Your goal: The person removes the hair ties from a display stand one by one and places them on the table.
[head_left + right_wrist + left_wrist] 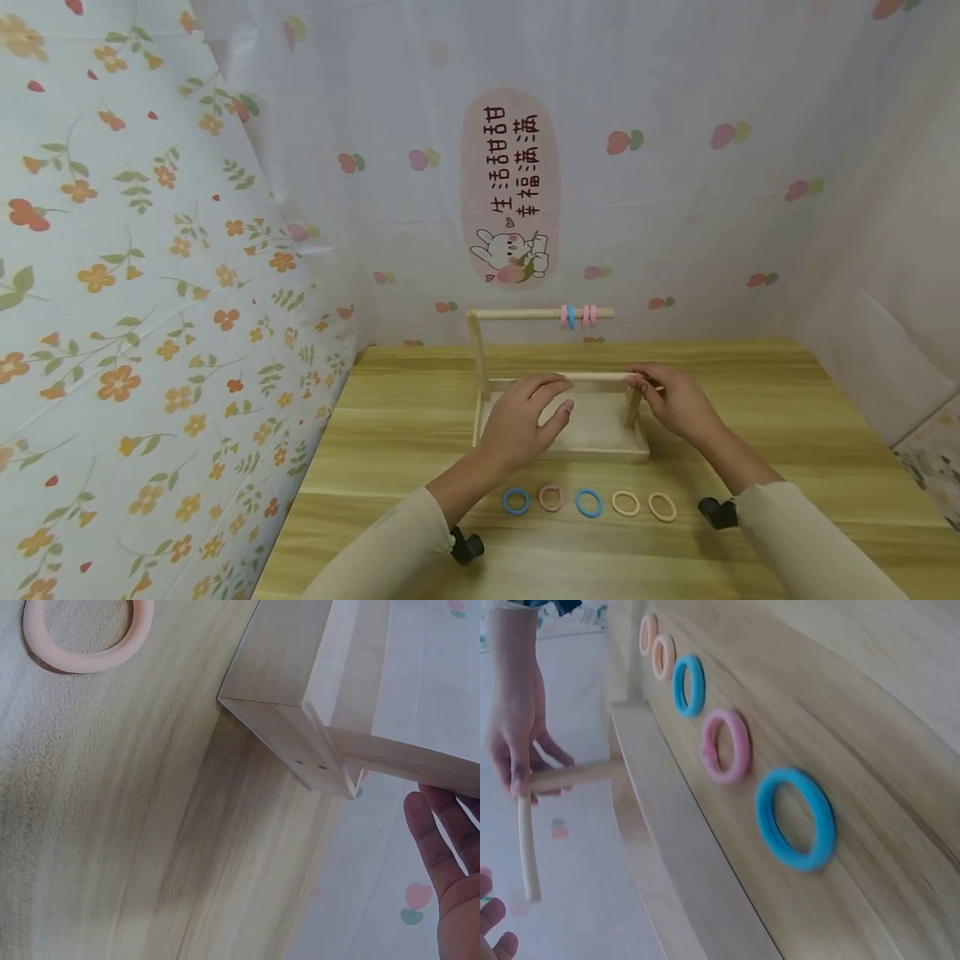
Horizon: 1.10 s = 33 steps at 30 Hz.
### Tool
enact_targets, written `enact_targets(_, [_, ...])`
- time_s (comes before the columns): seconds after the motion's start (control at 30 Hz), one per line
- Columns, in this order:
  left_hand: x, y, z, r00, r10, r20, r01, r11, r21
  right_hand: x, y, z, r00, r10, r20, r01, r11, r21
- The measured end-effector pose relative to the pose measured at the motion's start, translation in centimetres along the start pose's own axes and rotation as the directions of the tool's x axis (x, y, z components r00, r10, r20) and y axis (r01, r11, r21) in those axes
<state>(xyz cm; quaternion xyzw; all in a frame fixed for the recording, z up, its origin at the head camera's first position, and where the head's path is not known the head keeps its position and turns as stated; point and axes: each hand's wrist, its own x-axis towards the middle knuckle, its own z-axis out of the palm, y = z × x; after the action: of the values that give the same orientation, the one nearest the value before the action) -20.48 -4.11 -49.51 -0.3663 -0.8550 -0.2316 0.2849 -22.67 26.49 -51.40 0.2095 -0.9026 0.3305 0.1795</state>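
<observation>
A wooden rack has a shallow tray base (562, 455), a taller post on the left and a shorter post (632, 408) on the right, each bearing a horizontal bar. My right hand (678, 404) grips the top of the shorter post, where the lower bar (600, 377) joins it. Close to that bar's free end is my left hand (517, 423), fingers loosely bent and holding nothing; the left wrist view shows its fingertips (491, 919) apart from the bar. Several pink and blue ring-shaped hair ties (572, 317) hang on the upper bar (517, 314).
In front of the tray, a row of hair ties lies on the wooden table (390, 500): a blue one (516, 501), a pink one (551, 497), another blue one (588, 502) and two beige ones (626, 503). A patterned cloth (675, 208) hangs behind.
</observation>
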Motion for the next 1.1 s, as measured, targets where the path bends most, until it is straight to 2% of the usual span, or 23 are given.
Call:
enact_targets(0.2, [-0.7, -2.0, -1.0, 0.996, -0.073, -0.05, 0.071, 0.997, -0.033, -0.3, 0.3, -0.3, 1.0, 0.004, 0.008, -0.004, 1.0, 0.001])
enact_targets(0.37, [-0.8, -3.8, -2.0, 0.98, -0.164, -0.109, 0.155, 0.984, -0.087, -0.3, 0.5, -0.3, 1.0, -0.004, -0.004, 0.004, 1.0, 0.003])
enact_targets(0.47, [-0.7, -5.0, -2.5, 0.962, -0.228, -0.151, 0.208, 0.969, -0.133, -0.4, 0.6, -0.3, 1.0, 0.002, -0.002, -0.002, 1.0, 0.0])
enact_targets(0.6, [-0.3, -6.8, -3.2, 0.919, -0.324, -0.225, 0.279, 0.937, -0.211, -0.5, 0.6, -0.2, 1.0, 0.004, 0.002, -0.004, 1.0, -0.012])
enact_targets(0.73, [0.4, -8.0, -3.7, 0.87, -0.391, -0.302, 0.301, 0.904, -0.303, -0.6, 0.6, -0.1, 1.0, -0.004, -0.001, 0.004, 1.0, -0.017])
enact_targets(0.83, [1.0, -8.8, -3.8, 0.845, -0.422, -0.328, 0.298, 0.881, -0.367, -0.6, 0.5, -0.1, 1.0, -0.01, -0.005, 0.009, 1.0, -0.014])
enact_targets(0.97, [1.6, -9.3, -4.2, 0.827, -0.459, -0.326, 0.3, 0.85, -0.433, -0.3, 0.3, 0.0, 1.0, -0.011, -0.007, 0.011, 1.0, -0.01])
enact_targets(1.1, [2.2, -9.8, -4.6, 0.829, -0.475, -0.295, 0.306, 0.827, -0.471, -0.1, 0.1, 0.1, 1.0, -0.014, -0.009, 0.014, 1.0, -0.008])
